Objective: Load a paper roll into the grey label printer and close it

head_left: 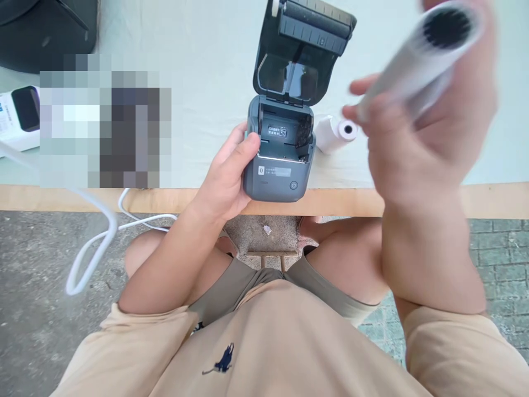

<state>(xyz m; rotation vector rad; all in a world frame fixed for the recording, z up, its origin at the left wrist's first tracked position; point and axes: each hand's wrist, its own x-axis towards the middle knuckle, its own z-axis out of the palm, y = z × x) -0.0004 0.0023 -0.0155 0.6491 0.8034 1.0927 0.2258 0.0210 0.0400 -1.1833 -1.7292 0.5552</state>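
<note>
A small dark grey label printer (pixel 278 165) stands at the table's front edge with its lid (pixel 300 52) flipped up and its paper bay bare. My left hand (pixel 227 173) grips the printer's left side, thumb on its top edge. My right hand (pixel 417 116) is raised close to the camera, blurred, and holds a white paper roll (pixel 421 55) with a dark hollow core. A second white paper roll (pixel 334 134) lies on the table just right of the printer.
The table (pixel 206 82) has a pale cloth top and a wooden front edge (pixel 124 198). A white box (pixel 19 118) and a black object (pixel 45 30) sit at far left. A white cable (pixel 95 237) hangs off the edge. My knees are below.
</note>
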